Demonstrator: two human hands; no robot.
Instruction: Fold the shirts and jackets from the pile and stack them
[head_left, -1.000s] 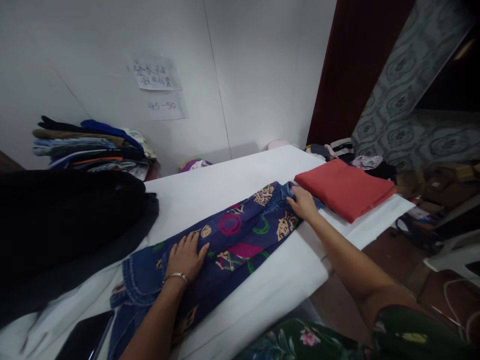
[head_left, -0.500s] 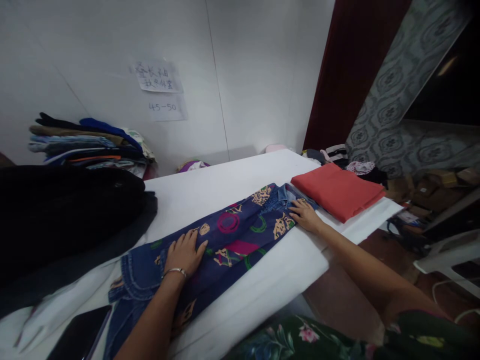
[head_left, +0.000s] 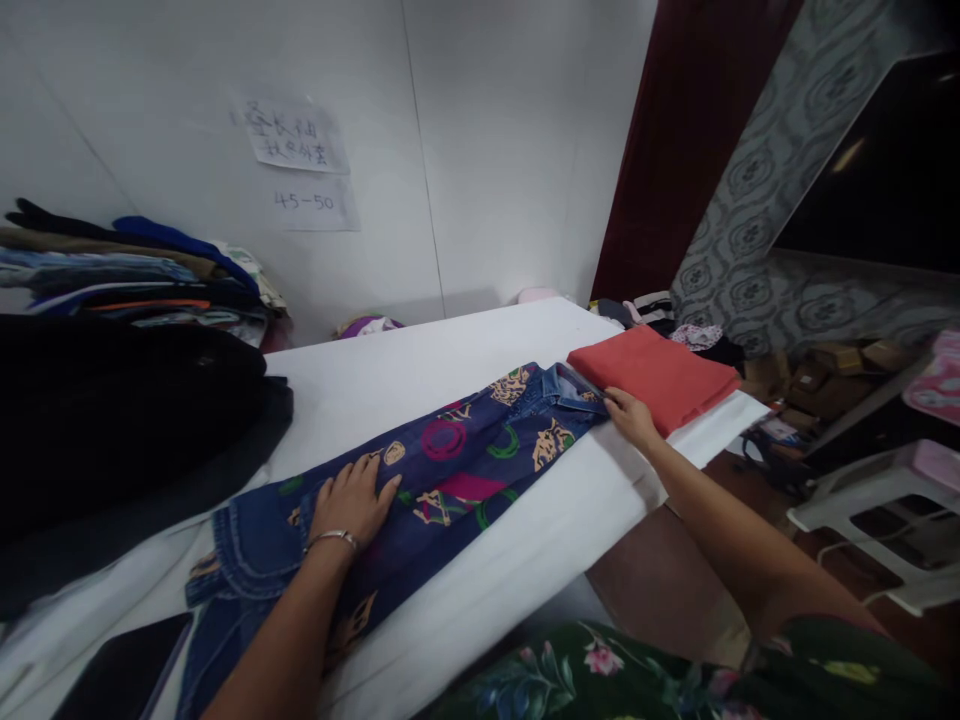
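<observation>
On white table [head_left: 450,350]: patterned jacket [head_left: 469,487], left hand [head_left: 349,502] spread flat on it, right hand [head_left: 631,417] apparently pinching collar [head_left: 576,398]; risk: creasing, should one side be tugged harder.

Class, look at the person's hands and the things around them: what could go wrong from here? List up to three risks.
1. The right hand is at the collar end of the printed denim garment, close to the folded red cloth; a sideways sweep might rumple that cloth.
2. The smartphone lies beside the garment's near left end, so dragging the denim could nudge it.
3. The left hand lies flat on the fabric; pulling against it may crease the print.
</observation>
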